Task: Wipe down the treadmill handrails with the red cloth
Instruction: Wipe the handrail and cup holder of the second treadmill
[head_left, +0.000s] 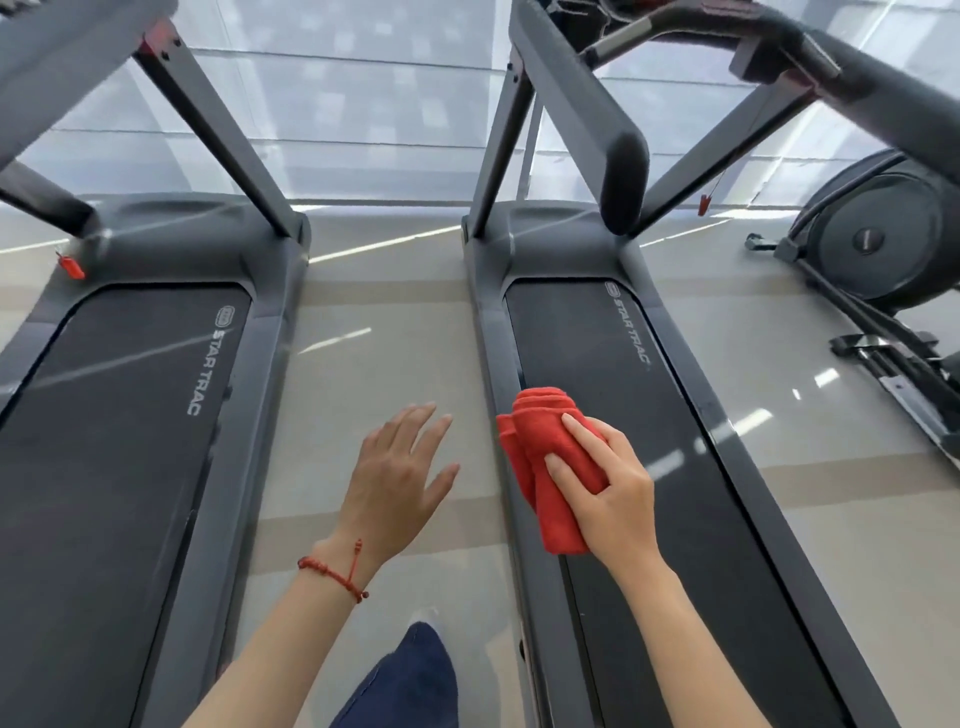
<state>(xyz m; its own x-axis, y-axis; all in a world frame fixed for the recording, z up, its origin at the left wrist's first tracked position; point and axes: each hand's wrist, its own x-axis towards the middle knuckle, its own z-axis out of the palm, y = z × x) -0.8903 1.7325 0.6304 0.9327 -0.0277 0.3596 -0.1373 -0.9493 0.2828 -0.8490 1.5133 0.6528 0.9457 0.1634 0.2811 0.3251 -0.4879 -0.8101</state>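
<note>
1. Right hand grasps the folded red cloth, fingers curled over it, held in the air above the left edge of the right treadmill belt.
2. Left hand released, fingers spread and straight, holding nothing, above the floor between the two treadmills.
3. Red string bracelet on the left wrist.
4. Padded handrail of the right treadmill is up ahead, well apart from the cloth.
5. Left treadmill beside it, "STAR TRAC" on both belts.
6. Elliptical machine at far right.
7. Blue trouser leg at bottom centre.
</note>
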